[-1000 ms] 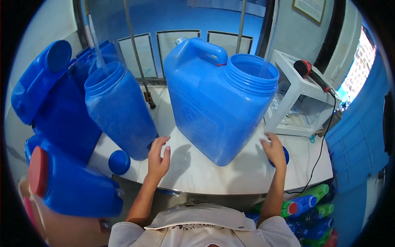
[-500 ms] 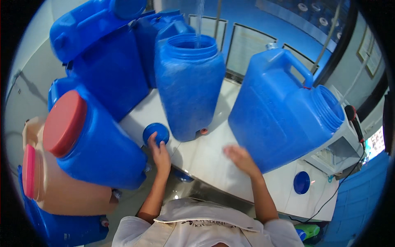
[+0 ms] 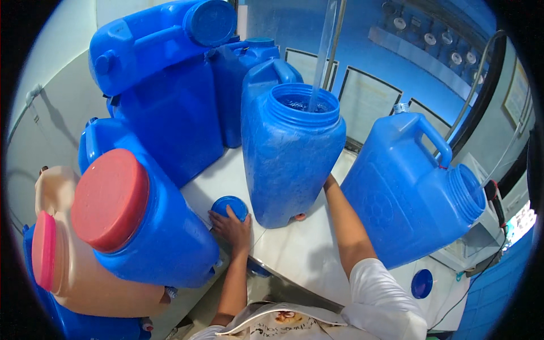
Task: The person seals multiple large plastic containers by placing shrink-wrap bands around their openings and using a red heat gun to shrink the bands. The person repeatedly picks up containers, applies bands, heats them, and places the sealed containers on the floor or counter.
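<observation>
Water pours in a clear stream into a blue water jug that stands upright with its wide mouth uncapped; the water surface shows inside. My right hand reaches to the jug's right side, its fingers hidden behind the jug. To the left of the jug's base, a round blue lid lies on the white tabletop. My left hand is at that lid's near edge, with the thumb over the rim and the other fingers bent round its left side.
Another uncapped blue jug leans at the right, beside a second blue lid. A red-capped blue jug and a peach jug crowd the left. More blue jugs are stacked behind. A black cord hangs at right.
My right hand has moved from above the tabletop to the jug's right side. My left fingers have come round the lid's edge. The view has shifted, showing water inside the jug.
</observation>
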`<state>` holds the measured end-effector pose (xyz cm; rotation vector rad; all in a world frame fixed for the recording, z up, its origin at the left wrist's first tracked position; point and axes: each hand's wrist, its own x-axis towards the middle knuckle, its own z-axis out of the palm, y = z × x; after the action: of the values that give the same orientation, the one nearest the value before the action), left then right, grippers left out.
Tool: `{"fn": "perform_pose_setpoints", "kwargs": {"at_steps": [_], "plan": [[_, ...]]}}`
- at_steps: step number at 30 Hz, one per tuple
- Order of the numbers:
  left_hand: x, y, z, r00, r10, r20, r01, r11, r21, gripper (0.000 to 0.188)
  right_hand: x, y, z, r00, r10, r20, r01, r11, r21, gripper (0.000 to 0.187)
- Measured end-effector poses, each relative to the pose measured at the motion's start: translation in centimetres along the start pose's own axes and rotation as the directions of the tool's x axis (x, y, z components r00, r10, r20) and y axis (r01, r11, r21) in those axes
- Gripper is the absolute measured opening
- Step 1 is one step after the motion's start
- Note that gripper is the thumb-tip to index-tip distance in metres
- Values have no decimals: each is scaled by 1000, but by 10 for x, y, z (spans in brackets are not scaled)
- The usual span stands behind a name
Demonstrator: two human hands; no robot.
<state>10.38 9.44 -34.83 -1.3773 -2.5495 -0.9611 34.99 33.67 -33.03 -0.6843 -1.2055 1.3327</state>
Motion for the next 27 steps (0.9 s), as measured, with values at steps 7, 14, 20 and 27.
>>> {"fn": "perform_pose_setpoints", "kwargs": {"at_steps": [7, 14, 20, 27], "plan": [[32, 24, -27, 882, -432, 188, 421, 546, -724, 67, 9, -14, 2, 993, -83, -80, 46, 922, -385, 30], [45, 112, -147, 996, -69, 47, 29, -244, -969, 60, 36, -26, 0, 990, -143, 1, 103, 709, -698, 29], [72, 155, -217, 971, 54, -233, -211, -265, -941, 56, 35, -25, 8, 935, -339, -100, 175, 690, -702, 26], [84, 194, -246, 954, 130, -272, -240, -215, -947, 59, 12, -23, 19, 881, -453, -134, 92, 442, -892, 21]]}}
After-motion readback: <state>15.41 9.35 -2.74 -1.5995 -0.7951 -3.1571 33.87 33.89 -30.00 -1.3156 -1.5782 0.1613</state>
